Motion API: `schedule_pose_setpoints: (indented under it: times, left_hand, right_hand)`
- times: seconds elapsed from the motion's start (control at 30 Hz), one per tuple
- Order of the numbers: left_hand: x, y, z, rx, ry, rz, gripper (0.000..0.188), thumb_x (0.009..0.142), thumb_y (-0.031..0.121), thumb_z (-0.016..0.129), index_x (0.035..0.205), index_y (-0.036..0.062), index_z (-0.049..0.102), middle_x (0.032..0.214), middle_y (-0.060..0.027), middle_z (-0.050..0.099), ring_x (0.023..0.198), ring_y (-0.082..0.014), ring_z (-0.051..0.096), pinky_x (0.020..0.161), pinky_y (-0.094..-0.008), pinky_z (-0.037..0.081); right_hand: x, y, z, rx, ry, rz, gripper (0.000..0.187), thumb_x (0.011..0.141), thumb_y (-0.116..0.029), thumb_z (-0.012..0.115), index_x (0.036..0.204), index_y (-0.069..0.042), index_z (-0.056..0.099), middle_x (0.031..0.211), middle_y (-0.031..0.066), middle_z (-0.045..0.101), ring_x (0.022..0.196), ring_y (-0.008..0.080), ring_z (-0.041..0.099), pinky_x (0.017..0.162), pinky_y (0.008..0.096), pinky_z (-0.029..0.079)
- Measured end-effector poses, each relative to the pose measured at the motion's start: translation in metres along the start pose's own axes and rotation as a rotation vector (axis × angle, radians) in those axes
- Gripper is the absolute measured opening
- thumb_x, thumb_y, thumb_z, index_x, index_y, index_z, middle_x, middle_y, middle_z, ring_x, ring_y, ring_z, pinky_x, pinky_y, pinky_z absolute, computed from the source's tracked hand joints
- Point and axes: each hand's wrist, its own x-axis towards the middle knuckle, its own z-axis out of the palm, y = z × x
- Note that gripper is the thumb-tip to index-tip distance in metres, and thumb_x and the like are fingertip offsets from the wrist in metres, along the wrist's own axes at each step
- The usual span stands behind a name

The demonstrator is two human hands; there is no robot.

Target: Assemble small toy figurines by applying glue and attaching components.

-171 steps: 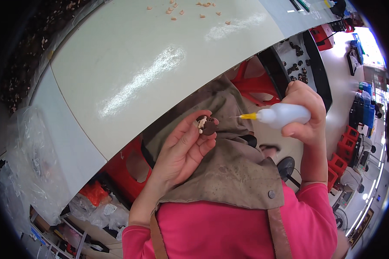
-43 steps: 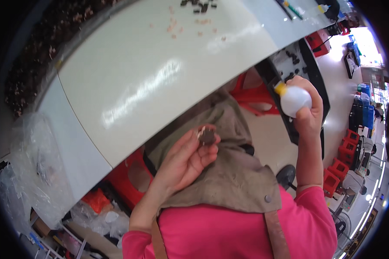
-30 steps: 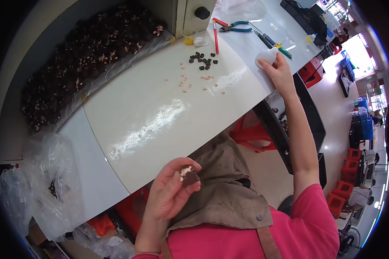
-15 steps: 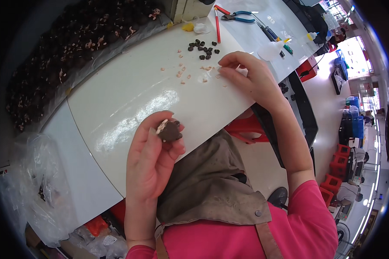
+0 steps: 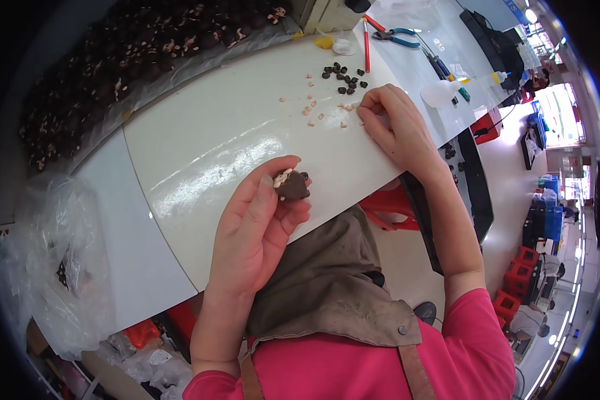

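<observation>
Between the thumb and fingers of my left hand [image 5: 257,223] is a small dark brown figurine [image 5: 292,186] with pale pink parts, held above the near part of the white board [image 5: 200,153]. My right hand [image 5: 397,130] rests at the board's right side, thumb and forefinger close together beside small pale pink pieces [image 5: 345,107]. Whether a piece sits between those fingertips is too small to make out. More pink bits [image 5: 309,109] lie scattered to the left of that hand. Just beyond them is a loose group of small black pieces [image 5: 345,78].
Many dark brown and pink figurines [image 5: 147,57] fill a plastic-lined container at the far left. Blue-handled pliers [image 5: 397,37], a red stick tool [image 5: 367,47] and a white squeeze bottle [image 5: 440,93] lie at the back right. A clear plastic bag [image 5: 67,260] hangs at left.
The whole view has shifted, so the board appears farther right. My left hand has lifted the figurine slightly and still holds it; my right fingertips remain beside the pink pieces.
</observation>
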Motion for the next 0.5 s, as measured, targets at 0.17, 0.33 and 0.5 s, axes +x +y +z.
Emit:
schedule_pose_setpoints:
  times: [0.17,0.33,0.5]
  left_hand:
    - [-0.001,0.003,-0.002,-0.047,-0.014,0.001,0.039,0.098,0.024,0.041,0.129,-0.0009,0.041,0.11,-0.0084,0.057,0.092,-0.0106,0.057,0.084,-0.0246,0.048]
    - [-0.004,0.005,-0.002,-0.043,-0.018,-0.006,0.04,0.098,0.023,0.042,0.13,-0.0008,0.041,0.109,-0.0071,0.057,0.091,-0.0103,0.058,0.083,-0.0242,0.048]
    - [-0.007,0.007,-0.002,-0.046,-0.002,-0.016,0.039,0.098,0.023,0.043,0.129,-0.0009,0.042,0.106,-0.0053,0.057,0.091,-0.0094,0.058,0.084,-0.0235,0.047]
  right_hand:
    - [-0.002,-0.003,-0.005,0.23,0.05,0.288,0.007,0.086,-0.008,0.054,0.09,-0.002,0.051,0.083,0.0046,0.054,0.078,0.0116,0.052,0.073,0.0261,0.043]
    - [-0.006,-0.013,-0.004,0.663,0.093,0.294,0.009,0.087,-0.006,0.052,0.094,-0.002,0.05,0.084,0.0022,0.054,0.08,0.0085,0.051,0.075,0.0231,0.042]
    - [-0.015,-0.066,-0.015,0.889,-0.019,0.263,0.011,0.085,-0.003,0.057,0.095,-0.001,0.051,0.088,0.0027,0.055,0.083,0.0092,0.052,0.079,0.0229,0.042]
